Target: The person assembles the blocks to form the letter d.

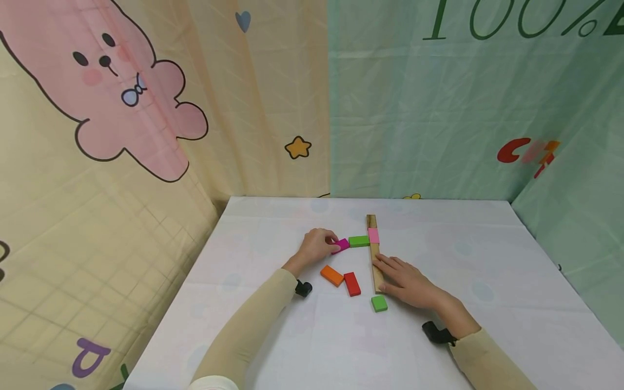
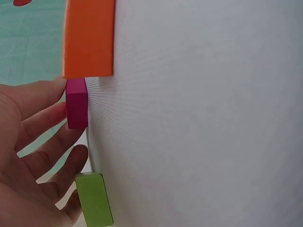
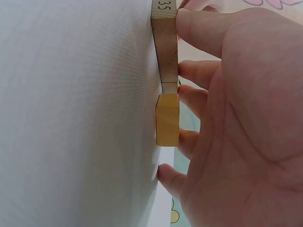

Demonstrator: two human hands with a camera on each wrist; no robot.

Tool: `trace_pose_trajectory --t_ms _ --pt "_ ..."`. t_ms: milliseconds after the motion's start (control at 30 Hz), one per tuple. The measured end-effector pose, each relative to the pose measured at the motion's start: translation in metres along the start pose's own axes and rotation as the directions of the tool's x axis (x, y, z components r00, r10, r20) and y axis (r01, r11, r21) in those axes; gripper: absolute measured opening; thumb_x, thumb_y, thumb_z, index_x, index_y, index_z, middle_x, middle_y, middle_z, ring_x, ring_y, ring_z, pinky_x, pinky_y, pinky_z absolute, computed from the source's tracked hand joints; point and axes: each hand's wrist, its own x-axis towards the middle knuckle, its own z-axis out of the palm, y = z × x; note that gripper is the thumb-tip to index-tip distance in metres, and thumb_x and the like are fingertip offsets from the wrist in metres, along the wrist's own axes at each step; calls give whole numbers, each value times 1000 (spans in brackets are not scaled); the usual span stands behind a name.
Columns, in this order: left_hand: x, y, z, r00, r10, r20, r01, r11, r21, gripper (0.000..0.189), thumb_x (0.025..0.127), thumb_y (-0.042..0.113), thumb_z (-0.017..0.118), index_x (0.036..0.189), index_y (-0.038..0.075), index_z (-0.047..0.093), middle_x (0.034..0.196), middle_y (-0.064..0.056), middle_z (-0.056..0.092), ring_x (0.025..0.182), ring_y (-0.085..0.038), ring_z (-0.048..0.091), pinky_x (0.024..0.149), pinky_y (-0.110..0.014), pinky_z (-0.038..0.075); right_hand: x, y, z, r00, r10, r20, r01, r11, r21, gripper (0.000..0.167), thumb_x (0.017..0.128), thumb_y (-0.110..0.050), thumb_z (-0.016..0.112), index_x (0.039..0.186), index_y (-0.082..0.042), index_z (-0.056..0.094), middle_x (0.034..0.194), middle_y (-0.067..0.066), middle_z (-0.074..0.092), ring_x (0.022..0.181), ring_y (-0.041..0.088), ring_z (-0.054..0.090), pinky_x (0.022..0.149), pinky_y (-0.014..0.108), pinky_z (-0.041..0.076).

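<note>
The magenta block [image 1: 343, 245] is pinched by the left hand [image 1: 316, 247]; the wooden strip [image 1: 377, 279] is touched by the right hand [image 1: 410, 283], fingers extended. The green block [image 1: 359, 241] between the hands should not be nudged.

The person's left arm [image 1: 253, 322] is slanting forward and rightward, and the left hand [image 1: 316, 245] is pinching with curled fingers. The right arm [image 1: 489, 357] is slanting forward and leftward; the right hand [image 1: 410, 283] is facing palm down, fingers pointing forward-left, thumb lying apart.
</note>
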Motion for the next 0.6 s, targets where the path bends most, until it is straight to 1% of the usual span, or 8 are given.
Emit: trace_pose_trajectory --t_ms 167,400,600 --pt "0 0 0 1000 -1 2 1 1000 1 18 91 27 77 105 16 78 85 7 66 82 -14 57 77 -31 46 0 -1 0 1000 9 0 -9 1000 9 72 99 -46 60 158 -14 34 164 9 26 145 40 28 109 68 25" --pt "-2 2 -4 1000 -18 25 19 999 -40 21 93 26 75 110 14 76 89 5 66 86 -15 58 77 -30 49 -1 -5 -1 1000 19 7 -20 1000 9 72 99 -45 60 158 -14 34 164 9 26 145 40 27 110 68 25" --pt "-2 5 -16 998 -38 45 43 993 -106 22 94 22 73 114 12 75 102 2 67 102 -19 57 84 -32 51 -1 -6 -2 1000 28 9 -28 1000 8 72 99 -45 60 158 -13 34 164 10 26 145 41 27 110 69 24"
